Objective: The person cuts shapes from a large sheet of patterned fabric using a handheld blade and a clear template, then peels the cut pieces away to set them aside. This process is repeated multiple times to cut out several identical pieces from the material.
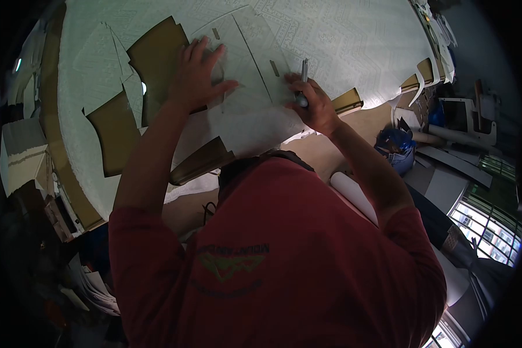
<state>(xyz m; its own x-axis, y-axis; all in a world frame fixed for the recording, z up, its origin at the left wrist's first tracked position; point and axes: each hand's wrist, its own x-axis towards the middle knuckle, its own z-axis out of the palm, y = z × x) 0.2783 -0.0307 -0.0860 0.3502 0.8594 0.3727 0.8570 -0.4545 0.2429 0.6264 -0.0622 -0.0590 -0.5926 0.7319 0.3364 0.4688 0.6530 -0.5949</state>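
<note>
My left hand (198, 78) lies with its fingers spread on the left edge of a translucent pattern piece (243, 69), which has a dark line and two small slots. At its right edge, my right hand (312, 103) is closed around a silver pen-like tool (304, 72) that points away from me. The pattern piece rests on white patterned fabric (342, 46). Left of my left hand, brown board (156, 49) shows where the fabric has been cut away. What lies under my right palm is hidden.
Another brown area (111, 130) shows at the left, beside loose fabric strips. A blue bag-like object (395, 148) and a white frame (461, 119) stand beyond the table at the right. Stacked sheets (95, 287) lie low at the left.
</note>
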